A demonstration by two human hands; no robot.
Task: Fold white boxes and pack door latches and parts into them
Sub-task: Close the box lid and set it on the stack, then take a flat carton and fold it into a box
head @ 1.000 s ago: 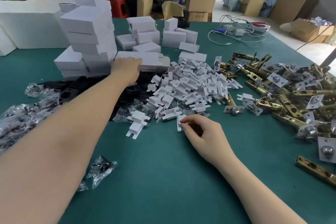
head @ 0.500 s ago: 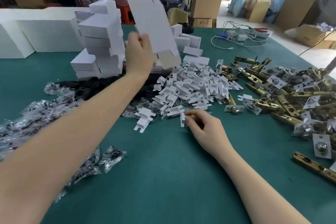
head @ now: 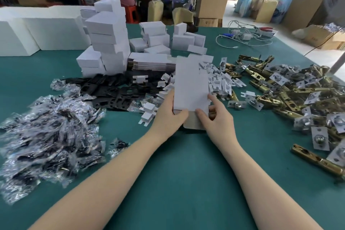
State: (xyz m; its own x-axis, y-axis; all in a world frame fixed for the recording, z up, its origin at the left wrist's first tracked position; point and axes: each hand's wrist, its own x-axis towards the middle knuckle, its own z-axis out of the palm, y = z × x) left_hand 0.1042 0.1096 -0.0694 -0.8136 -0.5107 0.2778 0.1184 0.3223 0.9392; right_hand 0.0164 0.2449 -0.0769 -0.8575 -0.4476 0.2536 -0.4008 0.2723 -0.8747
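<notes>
Both hands now hold one flat, unfolded white cardboard box blank [head: 190,87] upright above the green felt table [head: 186,173], directly in front of the person. The left hand [head: 168,115] grips the blank's lower left edge, thumb on the near face and fingers behind it. The right hand [head: 216,117] pinches the lower right corner, thumb on the near face and fingers curled at the edge. Half a second earlier, the left hand alone held the blank raised high over the stack, while the right hand rested at the pile of small white cardboard inserts [head: 220,82]; the blank has since been brought down and toward the person, and the right hand has left the inserts to take hold of it. The stack of flat box blanks [head: 151,62] lies behind the held blank, next to the tower of folded white boxes [head: 108,43]. Brass-coloured door latches [head: 280,95] lie heaped at the right, well apart from the hands. Black flat plates [head: 115,95] and clear plastic bags of small parts [head: 46,136] lie at the left.
</notes>
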